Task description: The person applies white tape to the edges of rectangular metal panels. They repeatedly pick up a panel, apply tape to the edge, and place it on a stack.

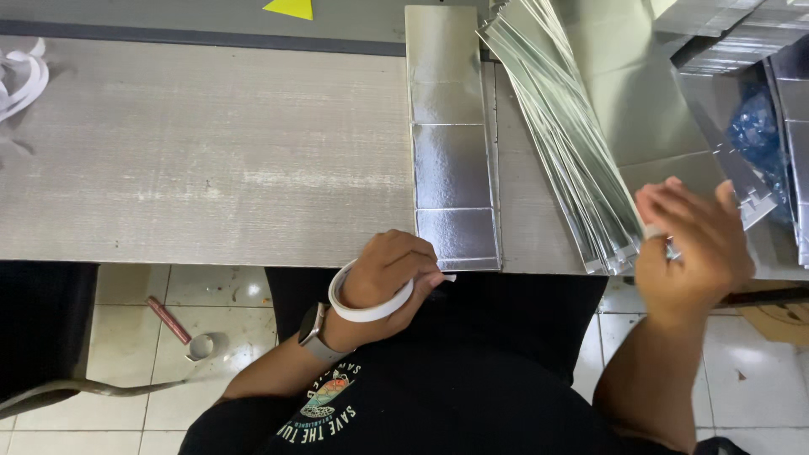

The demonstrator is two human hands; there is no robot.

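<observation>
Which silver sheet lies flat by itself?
The creased strip near the left hand; the others sit fanned in a stack by the right hand.

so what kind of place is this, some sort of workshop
Probably a small packaging or box-making workshop: a long worktable, a fanned stack of silver card blanks, one creased silver blank laid flat, and a roll of white tape looped over the left hand.

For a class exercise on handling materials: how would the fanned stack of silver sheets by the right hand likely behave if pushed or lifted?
The silver sheets look glossy, so they would probably slide over one another; they are already fanned out. They appear thin, so one sheet is likely light and bendy. The right hand touches their lower ends, where a push may spread them further.
</observation>
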